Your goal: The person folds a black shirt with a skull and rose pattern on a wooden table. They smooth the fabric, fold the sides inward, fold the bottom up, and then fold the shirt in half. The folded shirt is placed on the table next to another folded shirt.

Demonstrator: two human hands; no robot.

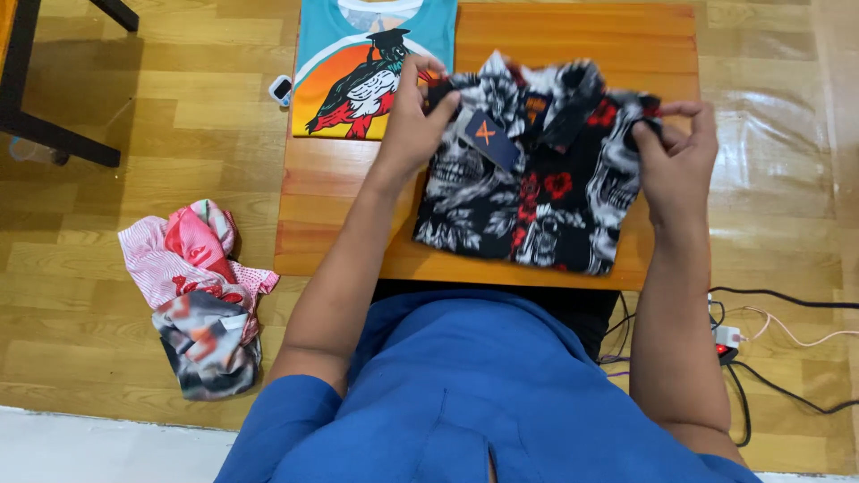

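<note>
The person wears a plain blue top with short sleeves that end above the elbows, leaving both forearms bare. The left hand (413,125) at about eleven o'clock and the right hand (676,152) at about one o'clock carry no rings, watch or bracelets that I can see. A seam runs down the middle of the blue cloth.

A folded shirt (528,179) lies on the bench (573,36), between the fingers of the left hand (413,121) and those of the right hand (676,152). The left fingers (419,73) pinch its upper left corner; the right fingers (658,121) pinch its upper right corner. A tag (490,139) lies on the shirt, just right of the left fingers. A T-shirt (367,63) lies on the bench behind and left of the left fingers. A pile of clothes (197,291) lies on the floor (179,134), well left of them. Cables (769,340) lie on the floor, nearer than the right fingers.
</note>
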